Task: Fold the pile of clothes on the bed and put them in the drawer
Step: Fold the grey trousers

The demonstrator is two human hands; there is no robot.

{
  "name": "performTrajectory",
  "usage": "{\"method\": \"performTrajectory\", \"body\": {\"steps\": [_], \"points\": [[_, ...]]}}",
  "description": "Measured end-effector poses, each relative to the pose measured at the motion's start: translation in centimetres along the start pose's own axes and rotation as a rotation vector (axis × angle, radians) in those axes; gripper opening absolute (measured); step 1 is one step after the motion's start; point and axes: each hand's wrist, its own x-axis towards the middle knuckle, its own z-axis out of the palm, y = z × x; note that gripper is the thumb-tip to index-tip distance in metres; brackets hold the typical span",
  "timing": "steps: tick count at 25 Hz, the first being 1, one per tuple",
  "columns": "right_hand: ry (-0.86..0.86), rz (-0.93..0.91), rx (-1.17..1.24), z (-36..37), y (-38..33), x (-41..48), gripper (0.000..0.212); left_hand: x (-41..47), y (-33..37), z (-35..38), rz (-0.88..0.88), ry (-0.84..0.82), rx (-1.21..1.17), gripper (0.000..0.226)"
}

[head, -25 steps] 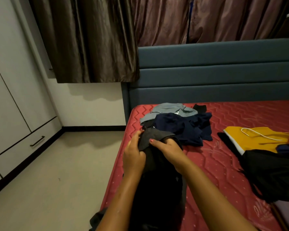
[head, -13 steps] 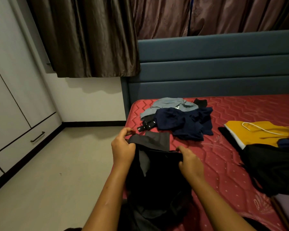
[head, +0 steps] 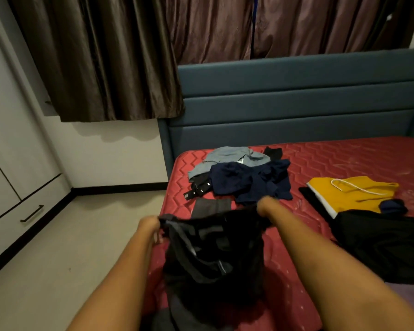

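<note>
While the dark garment (head: 213, 254) hangs over the near left edge of the bed (head: 344, 158), both hands hold its top edge stretched between them. The left hand (head: 150, 229) pinches the left end with curled fingers, and the right hand (head: 265, 209) clutches the right end, its fingers blurred and partly behind the cloth. The lower part of the garment bunches on the red mattress between the 2 forearms.

Beyond it lies the pile (head: 246, 177): a navy piece on top, a pale blue-grey piece under it toward the headboard (head: 296, 103), and a black strap with light marks sticking out at its left. Well to the right lie a yellow garment (head: 359, 194) with a white cord and, nearer, a black garment (head: 387, 247).

On the left wall the drawer (head: 22, 211) is closed — a dark handle on its front. Brown curtains (head: 105, 56) hang above.
</note>
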Motion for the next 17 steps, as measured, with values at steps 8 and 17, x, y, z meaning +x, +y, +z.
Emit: {"method": "performTrajectory", "body": {"steps": [8,17], "points": [[1.364,-0.633,0.998,-31.4,-10.7,-5.3,0.06,-15.7,31.5,4.2,1.343,0.136,-0.357,0.024],[0.358,-0.11,-0.188,-3.8,6.8,-5.5,0.038,-5.3,2.4,-2.0,1.125,0.366,0.848,0.027]]}}
